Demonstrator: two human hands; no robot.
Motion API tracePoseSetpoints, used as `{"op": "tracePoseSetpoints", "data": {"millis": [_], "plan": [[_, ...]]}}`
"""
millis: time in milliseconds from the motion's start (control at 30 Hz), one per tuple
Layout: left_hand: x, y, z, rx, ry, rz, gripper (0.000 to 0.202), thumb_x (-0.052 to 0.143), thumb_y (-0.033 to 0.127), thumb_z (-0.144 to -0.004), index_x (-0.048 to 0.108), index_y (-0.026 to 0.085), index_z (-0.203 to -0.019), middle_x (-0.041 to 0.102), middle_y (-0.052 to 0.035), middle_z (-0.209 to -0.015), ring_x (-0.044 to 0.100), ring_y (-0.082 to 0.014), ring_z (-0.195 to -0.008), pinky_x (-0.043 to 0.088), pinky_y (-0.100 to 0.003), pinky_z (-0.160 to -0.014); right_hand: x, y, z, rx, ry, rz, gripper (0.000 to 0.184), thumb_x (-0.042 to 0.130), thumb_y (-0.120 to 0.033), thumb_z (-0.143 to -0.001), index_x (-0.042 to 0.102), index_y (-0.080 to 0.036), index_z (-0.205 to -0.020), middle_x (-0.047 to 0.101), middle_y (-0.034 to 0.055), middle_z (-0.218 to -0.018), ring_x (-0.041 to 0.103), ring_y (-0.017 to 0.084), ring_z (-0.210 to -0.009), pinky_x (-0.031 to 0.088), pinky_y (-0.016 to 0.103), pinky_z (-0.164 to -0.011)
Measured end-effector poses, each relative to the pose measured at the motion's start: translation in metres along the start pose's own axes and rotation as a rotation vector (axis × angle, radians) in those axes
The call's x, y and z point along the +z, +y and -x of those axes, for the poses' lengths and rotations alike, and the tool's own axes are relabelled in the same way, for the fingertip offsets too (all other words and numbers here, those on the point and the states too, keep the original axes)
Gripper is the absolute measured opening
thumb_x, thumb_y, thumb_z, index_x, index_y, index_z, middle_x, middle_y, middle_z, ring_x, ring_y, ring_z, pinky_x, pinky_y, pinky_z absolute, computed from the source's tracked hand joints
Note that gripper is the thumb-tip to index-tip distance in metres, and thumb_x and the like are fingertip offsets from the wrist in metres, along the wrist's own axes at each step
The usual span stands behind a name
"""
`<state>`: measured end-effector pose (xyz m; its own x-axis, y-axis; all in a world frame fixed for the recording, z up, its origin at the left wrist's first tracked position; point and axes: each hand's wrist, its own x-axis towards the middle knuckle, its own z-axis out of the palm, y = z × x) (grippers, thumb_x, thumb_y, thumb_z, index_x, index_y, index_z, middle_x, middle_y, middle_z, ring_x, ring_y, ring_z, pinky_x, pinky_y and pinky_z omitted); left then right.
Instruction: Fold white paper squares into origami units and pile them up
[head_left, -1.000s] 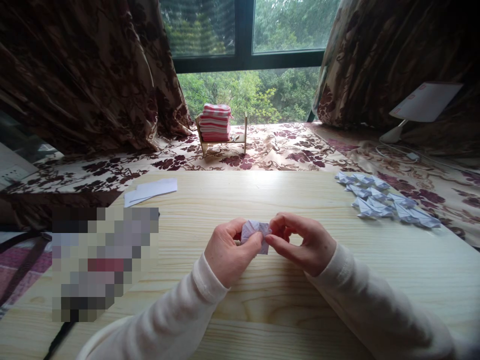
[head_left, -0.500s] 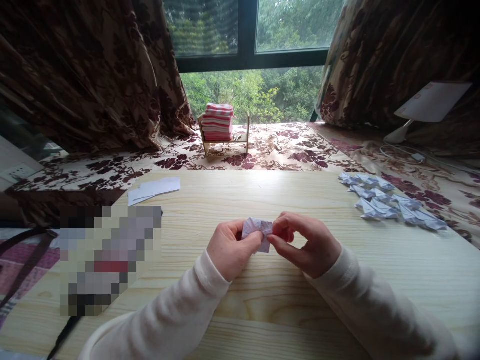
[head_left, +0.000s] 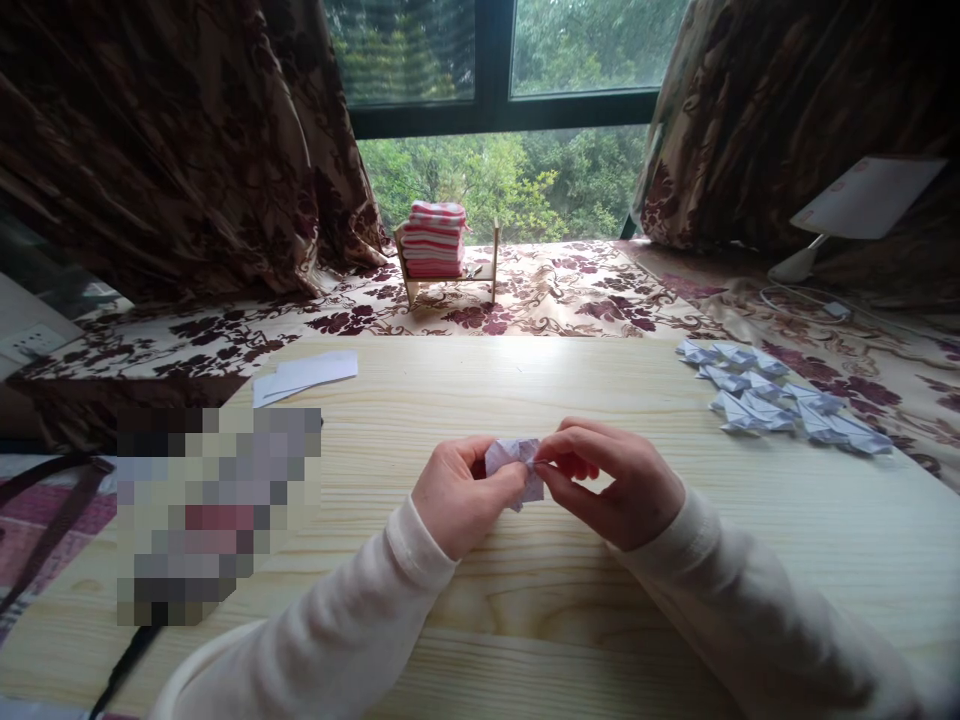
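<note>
A small folded piece of white paper [head_left: 504, 455] is held up between both hands, above the middle of the wooden table [head_left: 600, 640]. My left hand [head_left: 466, 497] is closed on its left side, thumb lying over the front and the other fingers mostly hidden behind it. From the right, my right hand [head_left: 611, 482] pinches the paper's edge between thumb and index finger. The remaining right fingers curl in behind. Creases show on the paper, though its lower part is partly covered by the left thumb.
Several folded white paper pieces [head_left: 757, 395] lie at the table's right edge. Flat paper strips [head_left: 307, 377] rest at the back left, near a blurred-out object [head_left: 225, 510]. Beyond, a small wooden stand [head_left: 450, 277] carries folded pink-and-white cloths [head_left: 433, 240], and a lamp [head_left: 862, 198] stands right.
My right thumb and index finger have shifted slightly up and left along the paper's edge, and a flap there looks lifted. My left hand keeps its hold.
</note>
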<state>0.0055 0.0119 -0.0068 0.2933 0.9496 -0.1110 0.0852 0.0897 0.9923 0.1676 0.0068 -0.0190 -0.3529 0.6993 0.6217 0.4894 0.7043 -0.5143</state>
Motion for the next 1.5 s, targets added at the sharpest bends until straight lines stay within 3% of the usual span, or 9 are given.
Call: {"op": "tracePoseSetpoints", "data": {"millis": [200, 333, 600, 933, 1300, 1500], "plan": [[0.0, -0.002, 0.0, 0.061, -0.024, -0.014, 0.011, 0.055, 0.018, -0.065, 0.064, 0.011, -0.063, 0.056, -0.0003, -0.058, 0.047, -0.0097, -0.056, 0.039, -0.021, -0.053, 0.001, -0.001, 0.0, -0.001, -0.022, 0.023, 0.01, 0.053, -0.009, -0.074, 0.058, -0.017, -0.076, 0.05, -0.0017, -0.06, 0.045, 0.008, -0.052, 0.039, 0.021, -0.048], [-0.001, -0.002, 0.0, 0.059, -0.011, -0.079, 0.011, 0.055, 0.02, -0.065, 0.063, 0.011, -0.064, 0.051, 0.0011, -0.054, 0.043, -0.009, -0.052, 0.034, -0.021, -0.049, -0.001, -0.002, 0.0, -0.05, -0.035, 0.095, 0.011, 0.052, -0.008, -0.074, 0.057, -0.017, -0.077, 0.052, -0.0009, -0.062, 0.047, 0.009, -0.055, 0.039, 0.022, -0.05], [0.0, -0.005, 0.0, 0.083, -0.029, -0.08, 0.012, 0.056, 0.022, -0.068, 0.06, 0.012, -0.062, 0.054, -0.0007, -0.059, 0.047, -0.0115, -0.058, 0.038, -0.024, -0.056, 0.002, -0.001, 0.002, 0.06, -0.013, 0.003, 0.01, 0.052, -0.009, -0.073, 0.056, -0.018, -0.074, 0.05, -0.0026, -0.059, 0.043, 0.008, -0.05, 0.039, 0.02, -0.048], [-0.002, -0.003, 0.0, 0.042, -0.017, -0.101, 0.013, 0.058, 0.022, -0.065, 0.063, 0.01, -0.061, 0.048, 0.0018, -0.052, 0.041, -0.0091, -0.052, 0.033, -0.023, -0.051, -0.002, -0.005, -0.002, -0.148, -0.054, 0.245, 0.012, 0.049, -0.01, -0.078, 0.058, -0.017, -0.078, 0.058, 0.0024, -0.066, 0.049, 0.012, -0.06, 0.041, 0.023, -0.054], [-0.005, 0.004, -0.004, -0.117, 0.016, 0.037, 0.01, 0.062, 0.019, -0.059, 0.065, 0.011, -0.055, 0.055, 0.0007, -0.048, 0.047, -0.0102, -0.05, 0.036, -0.023, -0.05, -0.009, -0.005, -0.001, -0.233, -0.071, 0.308, 0.018, 0.046, -0.011, -0.084, 0.062, -0.018, -0.086, 0.06, 0.0053, -0.074, 0.05, 0.015, -0.066, 0.043, 0.025, -0.059], [-0.007, 0.004, -0.005, -0.121, -0.005, 0.07, 0.012, 0.063, 0.023, -0.056, 0.067, 0.012, -0.056, 0.057, 0.0001, -0.047, 0.048, -0.0105, -0.05, 0.039, -0.023, -0.049, -0.009, -0.004, -0.001, -0.24, -0.075, 0.272, 0.02, 0.046, -0.01, -0.083, 0.063, -0.019, -0.089, 0.06, 0.0051, -0.075, 0.051, 0.015, -0.066, 0.043, 0.025, -0.059]]}}
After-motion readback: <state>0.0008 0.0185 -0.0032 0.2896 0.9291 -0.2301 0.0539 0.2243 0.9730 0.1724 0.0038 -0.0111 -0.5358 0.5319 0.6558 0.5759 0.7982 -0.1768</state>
